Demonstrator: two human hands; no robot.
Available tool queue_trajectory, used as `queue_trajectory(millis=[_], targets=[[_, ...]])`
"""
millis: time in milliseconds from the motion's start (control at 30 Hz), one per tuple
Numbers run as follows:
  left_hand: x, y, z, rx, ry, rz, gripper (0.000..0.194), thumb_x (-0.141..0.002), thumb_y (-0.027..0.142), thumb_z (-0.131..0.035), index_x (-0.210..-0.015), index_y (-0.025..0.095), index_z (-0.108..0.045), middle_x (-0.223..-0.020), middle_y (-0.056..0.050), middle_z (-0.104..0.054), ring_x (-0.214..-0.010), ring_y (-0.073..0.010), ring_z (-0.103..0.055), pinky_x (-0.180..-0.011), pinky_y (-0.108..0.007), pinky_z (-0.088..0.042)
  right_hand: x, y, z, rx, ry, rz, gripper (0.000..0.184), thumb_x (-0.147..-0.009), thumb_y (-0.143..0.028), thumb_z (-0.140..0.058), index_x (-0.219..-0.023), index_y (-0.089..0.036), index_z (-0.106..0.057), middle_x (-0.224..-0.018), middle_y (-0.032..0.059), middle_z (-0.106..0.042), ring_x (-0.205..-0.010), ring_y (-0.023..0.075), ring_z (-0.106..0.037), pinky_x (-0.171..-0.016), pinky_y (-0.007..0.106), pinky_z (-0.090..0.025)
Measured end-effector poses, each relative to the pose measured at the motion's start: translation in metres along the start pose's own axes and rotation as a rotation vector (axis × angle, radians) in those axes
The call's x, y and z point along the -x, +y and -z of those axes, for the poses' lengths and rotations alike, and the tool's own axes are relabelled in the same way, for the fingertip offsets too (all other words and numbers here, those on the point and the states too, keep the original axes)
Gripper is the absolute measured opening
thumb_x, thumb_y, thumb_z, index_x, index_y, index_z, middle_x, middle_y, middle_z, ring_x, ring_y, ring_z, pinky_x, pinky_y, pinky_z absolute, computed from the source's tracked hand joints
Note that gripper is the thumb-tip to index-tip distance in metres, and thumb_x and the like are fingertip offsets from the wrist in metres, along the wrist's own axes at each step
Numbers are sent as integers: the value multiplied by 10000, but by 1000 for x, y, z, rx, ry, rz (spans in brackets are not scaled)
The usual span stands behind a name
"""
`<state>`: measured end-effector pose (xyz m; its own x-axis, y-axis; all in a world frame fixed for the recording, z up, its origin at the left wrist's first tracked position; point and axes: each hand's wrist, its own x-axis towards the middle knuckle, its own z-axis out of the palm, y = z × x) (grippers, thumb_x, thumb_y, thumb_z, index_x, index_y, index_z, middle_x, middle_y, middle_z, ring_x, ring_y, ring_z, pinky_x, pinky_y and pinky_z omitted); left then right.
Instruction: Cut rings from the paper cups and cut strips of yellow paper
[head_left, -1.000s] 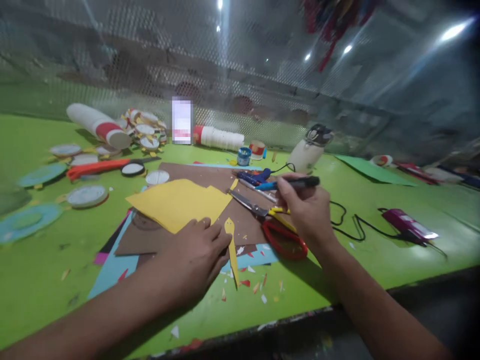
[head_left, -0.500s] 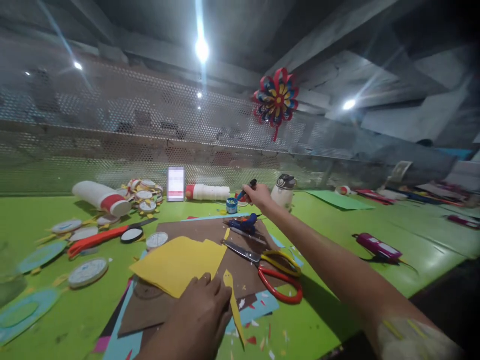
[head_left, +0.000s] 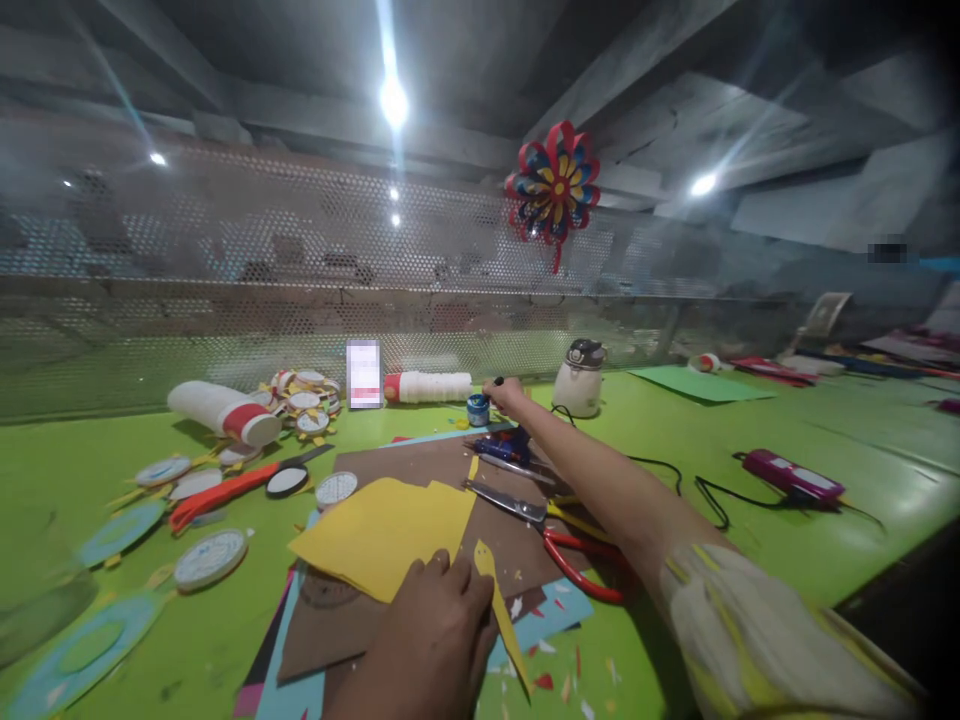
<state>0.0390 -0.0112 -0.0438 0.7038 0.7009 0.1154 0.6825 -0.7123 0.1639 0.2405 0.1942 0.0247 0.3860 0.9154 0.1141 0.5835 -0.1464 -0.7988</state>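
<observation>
My left hand (head_left: 442,625) rests on brown sheets (head_left: 397,460) with its fingers curled under, next to yellow paper (head_left: 390,535) and a thin yellow strip with a pointed end (head_left: 502,620). What its fingertips hold, if anything, is hidden. At the back of the table, my right hand (head_left: 510,395) is closed on a dark marker (head_left: 498,381), mostly covered by the fingers. It is beside a small blue jar (head_left: 478,411). Under my right forearm lie scissors with red and yellow handles (head_left: 574,560). A blue glue gun (head_left: 502,447) lies behind them.
To the left are an orange cutter (head_left: 225,495), several round discs (head_left: 210,560) and a white paper-cup stack (head_left: 217,410). A lit phone (head_left: 364,375) stands at the back. A penguin-like container (head_left: 581,380), green paper (head_left: 697,383) and a maroon corded device (head_left: 791,478) are at right.
My right hand has lowered toward the table beside the blue jar, with the marker now mostly hidden. My left hand keeps its place on the sheets. The whole view has shifted slightly.
</observation>
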Motion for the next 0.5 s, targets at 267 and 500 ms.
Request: queue_trajectory(millis=[267,500], targets=[[4,0,18,49,-3,-78,235,-907,283,-376,-823,192,-576,-839,-75,-610,-763,-227,-523,-687,-353,-400,48,30,40,312,-263,113,296,-910,-304,-569,-1169,-160,-563,-1166,74,-602,-958,218,-624,-791,413,-531],[3,-14,24,357,5,127,195,-865,322,-418,-766,211,-543,-719,-18,-604,-626,-175,-531,-542,-268,-352,162,50,45,468,-655,443,215,-910,-303,-571,-1050,-146,-615,-1026,45,-653,-853,181,-646,-733,366,-542]])
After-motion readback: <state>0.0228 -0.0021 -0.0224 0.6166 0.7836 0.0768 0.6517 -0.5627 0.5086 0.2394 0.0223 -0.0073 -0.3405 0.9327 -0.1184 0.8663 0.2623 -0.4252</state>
